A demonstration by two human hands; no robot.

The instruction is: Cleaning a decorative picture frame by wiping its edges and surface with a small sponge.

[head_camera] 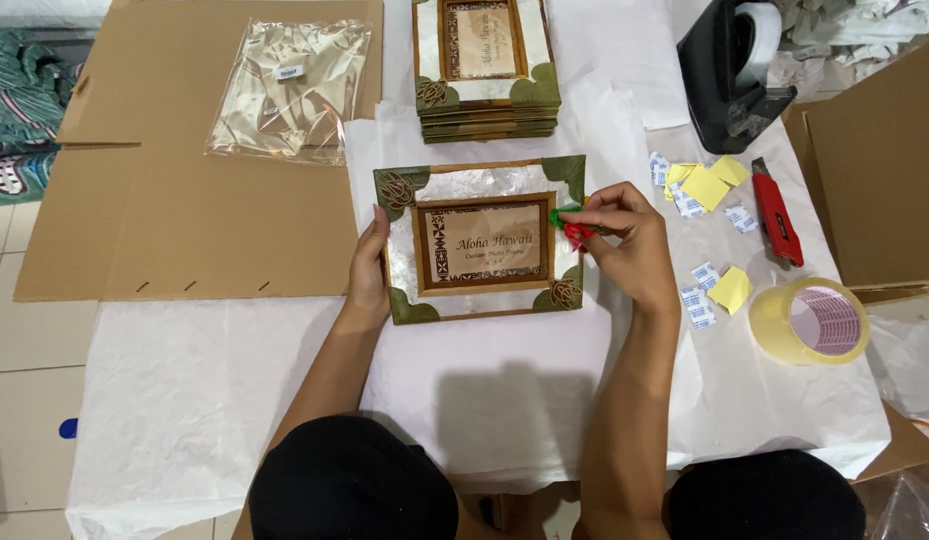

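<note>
Picture frame (481, 240), shell-faced with green corners, lying flat on white paper over the tabletop (184, 400). My left hand (367, 270) rests open and flat against its left edge; my right hand (624, 235) pinches a small red-and-green object (567, 224) at its right edge. Behind, a stack of frames (484, 70); right, tape roll (809, 320) and red cutter (776, 212).

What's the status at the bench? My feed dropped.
Left hand steadies picture frame at its left edge. Right hand pinches small red-green piece at right edge. Nothing blocking.
</note>
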